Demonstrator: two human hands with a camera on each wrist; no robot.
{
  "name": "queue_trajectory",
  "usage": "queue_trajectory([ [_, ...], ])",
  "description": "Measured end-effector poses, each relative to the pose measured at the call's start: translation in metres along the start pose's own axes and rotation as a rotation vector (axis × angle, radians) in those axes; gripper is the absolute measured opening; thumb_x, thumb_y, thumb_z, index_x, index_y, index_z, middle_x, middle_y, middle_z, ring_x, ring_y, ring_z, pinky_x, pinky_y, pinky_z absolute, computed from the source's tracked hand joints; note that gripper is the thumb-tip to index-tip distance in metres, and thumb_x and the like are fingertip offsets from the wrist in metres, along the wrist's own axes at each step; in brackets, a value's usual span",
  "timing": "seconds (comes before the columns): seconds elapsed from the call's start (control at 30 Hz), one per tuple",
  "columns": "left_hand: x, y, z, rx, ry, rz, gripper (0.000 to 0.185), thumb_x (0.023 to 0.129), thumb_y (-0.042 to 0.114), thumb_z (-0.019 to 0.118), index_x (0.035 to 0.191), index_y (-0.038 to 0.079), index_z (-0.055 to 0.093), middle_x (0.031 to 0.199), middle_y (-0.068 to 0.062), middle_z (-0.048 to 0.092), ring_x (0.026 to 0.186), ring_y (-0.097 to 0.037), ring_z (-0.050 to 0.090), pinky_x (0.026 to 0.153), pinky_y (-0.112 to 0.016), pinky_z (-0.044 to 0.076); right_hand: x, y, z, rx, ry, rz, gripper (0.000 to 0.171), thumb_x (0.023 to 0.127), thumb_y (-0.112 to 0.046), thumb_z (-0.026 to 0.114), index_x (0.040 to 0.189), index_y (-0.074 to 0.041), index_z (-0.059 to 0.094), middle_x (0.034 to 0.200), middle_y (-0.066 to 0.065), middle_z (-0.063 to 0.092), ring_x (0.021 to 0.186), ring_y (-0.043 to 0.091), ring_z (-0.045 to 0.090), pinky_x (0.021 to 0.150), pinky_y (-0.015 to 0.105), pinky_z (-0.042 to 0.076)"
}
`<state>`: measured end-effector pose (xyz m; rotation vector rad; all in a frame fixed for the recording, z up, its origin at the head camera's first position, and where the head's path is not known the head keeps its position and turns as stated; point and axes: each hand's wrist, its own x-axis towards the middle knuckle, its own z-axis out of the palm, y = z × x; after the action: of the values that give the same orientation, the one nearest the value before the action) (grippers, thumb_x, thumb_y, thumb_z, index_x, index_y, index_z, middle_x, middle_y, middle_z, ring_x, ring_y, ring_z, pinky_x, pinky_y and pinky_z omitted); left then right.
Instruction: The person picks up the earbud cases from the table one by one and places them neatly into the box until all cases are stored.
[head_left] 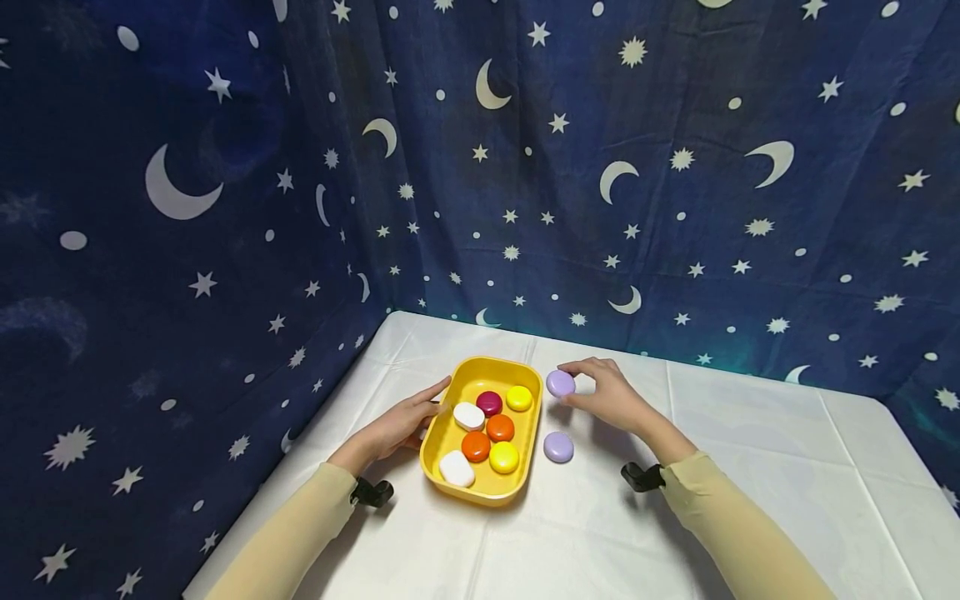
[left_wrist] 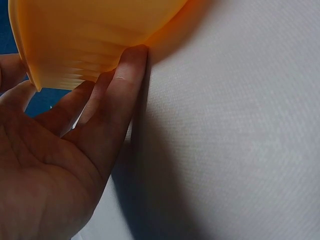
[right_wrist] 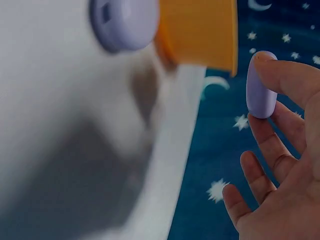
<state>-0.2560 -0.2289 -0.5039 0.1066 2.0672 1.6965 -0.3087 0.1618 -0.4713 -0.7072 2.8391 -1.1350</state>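
While the left hand rests straight-fingered against the yellow tray's left wall, the right hand pinches a lilac disc at frame centre, just right of the tray's far corner; a second lilac disc lies below it.

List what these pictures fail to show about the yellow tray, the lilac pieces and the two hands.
- Yellow tray: its inside is out of both wrist views, which catch only its outer wall.
- Left hand: its thumb is cut off by the left wrist view's edge.
- Lilac piece on the table: blurred and cropped in the right wrist view.
- Right hand: its grip on the held lilac piece hides that piece's far face.
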Motion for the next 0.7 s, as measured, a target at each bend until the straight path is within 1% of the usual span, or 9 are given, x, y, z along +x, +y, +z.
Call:
queue_trajectory([
  [0.13, 0.0, 0.0, 0.0, 0.007, 0.005, 0.0, 0.062, 0.106, 0.034, 0.05, 0.163, 0.035, 0.026, 0.12, -0.015, 0.068, 0.097, -0.025, 0.066, 0.077, -0.042, 0.061, 0.003, -0.019, 0.003, 0.009, -0.014, -0.006, 0.052, 0.085, -0.029, 0.082, 0.134, -0.018, 0.068, 0.122, 0.001, 0.066, 0.128, 0.031, 0.042, 0.108, 0.058, 0.036],
  [0.3, 0.001, 0.0, 0.0, 0.009, 0.005, 0.002, 0.062, 0.106, 0.035, 0.05, 0.164, 0.035, 0.026, 0.114, -0.015, 0.068, 0.096, -0.024, 0.066, 0.077, -0.042, 0.061, 0.006, -0.039, 0.011, -0.023, -0.053, -0.002, 0.054, 0.084, -0.031, 0.081, 0.136, -0.022, 0.068, 0.122, -0.002, 0.065, 0.129, 0.029, 0.041, 0.108, 0.059, 0.037],
  [0.43, 0.001, 0.0, 0.0, 0.007, 0.002, 0.004, 0.062, 0.106, 0.034, 0.05, 0.164, 0.034, 0.025, 0.107, -0.016, 0.067, 0.094, -0.024, 0.066, 0.076, -0.041, 0.061, 0.008, -0.05, 0.019, -0.091, -0.076, -0.029, 0.052, 0.084, -0.032, 0.081, 0.134, -0.024, 0.069, 0.128, 0.0, 0.064, 0.131, 0.029, 0.041, 0.109, 0.059, 0.035],
  [0.57, 0.001, 0.0, 0.0, 0.005, 0.005, 0.0, 0.063, 0.106, 0.035, 0.051, 0.163, 0.035, 0.026, 0.099, -0.015, 0.064, 0.094, -0.024, 0.066, 0.077, -0.041, 0.061, 0.009, -0.057, 0.025, -0.161, -0.096, -0.062, 0.05, 0.085, -0.035, 0.08, 0.133, -0.025, 0.07, 0.131, 0.002, 0.063, 0.13, 0.028, 0.042, 0.109, 0.056, 0.035],
  [0.63, 0.001, 0.0, 0.001, 0.003, 0.006, 0.001, 0.063, 0.105, 0.035, 0.052, 0.163, 0.035, 0.026, 0.102, -0.015, 0.064, 0.096, -0.024, 0.066, 0.078, -0.042, 0.061, 0.009, -0.059, 0.027, -0.194, -0.111, -0.071, 0.05, 0.085, -0.036, 0.079, 0.133, -0.025, 0.07, 0.132, 0.003, 0.063, 0.13, 0.028, 0.042, 0.109, 0.054, 0.035],
  [0.7, 0.001, -0.001, 0.001, 0.0, 0.005, 0.003, 0.063, 0.105, 0.035, 0.052, 0.163, 0.035, 0.026, 0.111, -0.015, 0.066, 0.1, -0.024, 0.066, 0.079, -0.043, 0.061, 0.009, -0.061, 0.029, -0.213, -0.128, -0.069, 0.05, 0.085, -0.038, 0.078, 0.133, -0.025, 0.07, 0.132, 0.003, 0.063, 0.129, 0.027, 0.042, 0.109, 0.054, 0.036],
])
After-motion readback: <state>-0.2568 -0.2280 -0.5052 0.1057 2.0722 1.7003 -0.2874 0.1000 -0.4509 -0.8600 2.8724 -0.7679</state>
